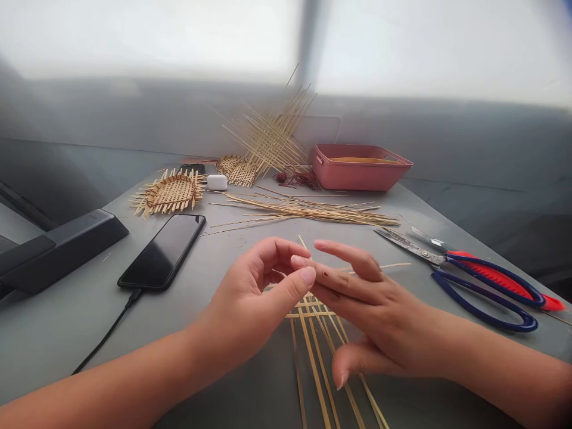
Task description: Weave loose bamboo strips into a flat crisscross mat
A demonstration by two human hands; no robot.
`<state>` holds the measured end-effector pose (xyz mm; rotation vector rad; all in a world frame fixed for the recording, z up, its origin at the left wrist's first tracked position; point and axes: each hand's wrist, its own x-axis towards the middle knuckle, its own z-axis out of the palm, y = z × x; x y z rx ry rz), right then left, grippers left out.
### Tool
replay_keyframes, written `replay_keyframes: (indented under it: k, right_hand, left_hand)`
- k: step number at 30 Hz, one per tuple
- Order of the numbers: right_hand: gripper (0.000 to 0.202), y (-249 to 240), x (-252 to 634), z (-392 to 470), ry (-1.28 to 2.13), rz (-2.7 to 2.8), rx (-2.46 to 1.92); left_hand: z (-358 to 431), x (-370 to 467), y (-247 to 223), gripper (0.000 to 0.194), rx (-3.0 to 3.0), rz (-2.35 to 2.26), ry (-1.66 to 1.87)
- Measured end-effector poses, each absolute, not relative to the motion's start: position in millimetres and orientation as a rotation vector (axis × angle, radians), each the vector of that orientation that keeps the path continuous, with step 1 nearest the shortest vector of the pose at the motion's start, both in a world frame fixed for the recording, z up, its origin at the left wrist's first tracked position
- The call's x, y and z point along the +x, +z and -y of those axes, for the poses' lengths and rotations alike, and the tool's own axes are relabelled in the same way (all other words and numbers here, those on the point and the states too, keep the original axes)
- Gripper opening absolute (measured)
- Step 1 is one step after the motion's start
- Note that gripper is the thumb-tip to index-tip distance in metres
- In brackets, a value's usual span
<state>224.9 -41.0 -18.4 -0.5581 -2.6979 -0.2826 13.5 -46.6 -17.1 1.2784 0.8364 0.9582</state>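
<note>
Thin pale strips cross each other in a loose open weave (pixel 308 310) at the front centre, their long ends running toward the near edge. Over its far part is my left hand (pixel 263 292), its thumb and fingertips closed on a fingertip of the other hand. My right hand (pixel 370 304) hovers above the strips from the right, fingers extended and thumb apart, holding nothing visible. The hands hide much of the weave's upper part.
Loose strips (pixel 304 211) lie beyond the hands. Scissors (pixel 469 274) rest at right, a phone (pixel 163 253) with cable at left. Farther back are a round woven piece (pixel 172 193), a white case (pixel 217 182), a large weave (pixel 272 140) and a pink basket (pixel 353 177).
</note>
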Motion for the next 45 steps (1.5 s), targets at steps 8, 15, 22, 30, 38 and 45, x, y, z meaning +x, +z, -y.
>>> replay_keyframes:
  k: [8,15,22,30,38,45]
  right_hand:
    - [0.075,-18,224,44,-0.741,2.542,-0.631]
    - [0.073,-17,228,44,-0.444,2.705,-0.795]
    - [0.076,-27,234,41,-0.316,2.753,-0.834]
    - [0.074,-22,230,40,-0.674,2.661,-0.612]
    - [0.069,-18,226,41,-0.698,2.676,-0.567]
    - [0.074,-17,227,42,-0.708,2.672,-0.559]
  left_hand:
    - [48,14,-20,0.027,1.349,-0.850,0.964]
    - [48,14,-18,0.024,1.382,-0.861,0.972]
    - [47,15,-16,0.022,1.351,-0.933,0.942]
    - [47,15,-14,0.018,1.343,-0.929,0.960]
    - [47,15,-18,0.024,1.464,-0.975,0.983]
    - [44,15,-18,0.020,1.426,-0.935,0.976]
